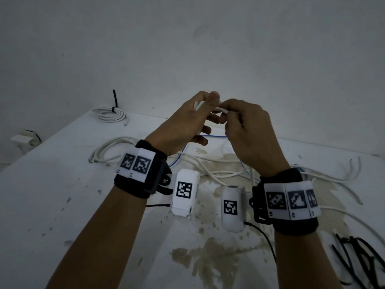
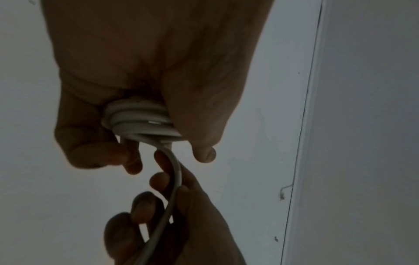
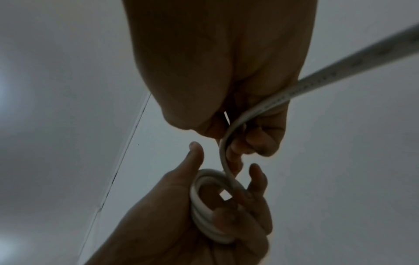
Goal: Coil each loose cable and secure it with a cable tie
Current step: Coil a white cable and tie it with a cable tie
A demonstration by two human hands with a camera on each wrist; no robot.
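Above the middle of the stained white tabletop (image 1: 62, 205), you are holding both hands raised and close together. Your left hand (image 1: 183, 124) is curling its fingers and thumb around a small coil of thick white round cable (image 2: 140, 122), several turns stacked tight against your palm. Your right hand (image 1: 245, 130) is pinching the loose run of that same cable just beside the coil, with the strand passing between thumb and curled fingers (image 3: 258, 138) and trailing away over the back of the wrist (printed lettering is showing on it in the right wrist view, too blurred to read).

Below your hands, more loose white cables (image 1: 208, 163) are lying tangled across the centre of the table, with a thin blue wire (image 1: 179, 157) looping among them. To the left, another loose white cable loop (image 1: 104, 151) is resting near your left wrist. At the far left corner, a finished white cable coil (image 1: 110, 114) is sitting bound by a black cable tie (image 1: 115, 101) whose tail is sticking upright. At the near right edge, a heap of spare black cable ties (image 1: 358, 261) is lying on the surface, well apart from your hands. Further white cable ends (image 1: 343, 174) are curving off to the right.
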